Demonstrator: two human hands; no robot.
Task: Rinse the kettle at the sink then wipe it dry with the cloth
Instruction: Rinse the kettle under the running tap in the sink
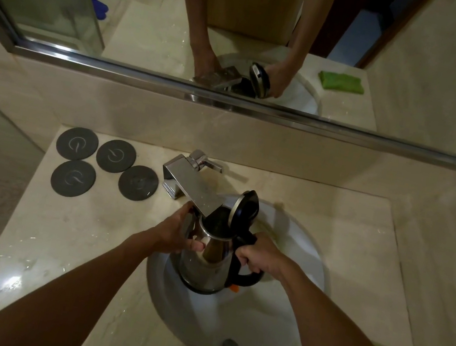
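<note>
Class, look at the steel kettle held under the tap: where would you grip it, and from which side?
Grip the black loop handle of the shiny steel kettle, coming from the right. It juts out on that side, away from the square chrome tap above the mouth, with the black lid flipped up. The right hand holds it so; the left hand steadies the body.

The faucet spout [191, 193] overhangs the kettle [206, 263] mouth, blocking entry from above; four dark coasters [106, 166] crowd the surface [72, 237] left of it.
</note>
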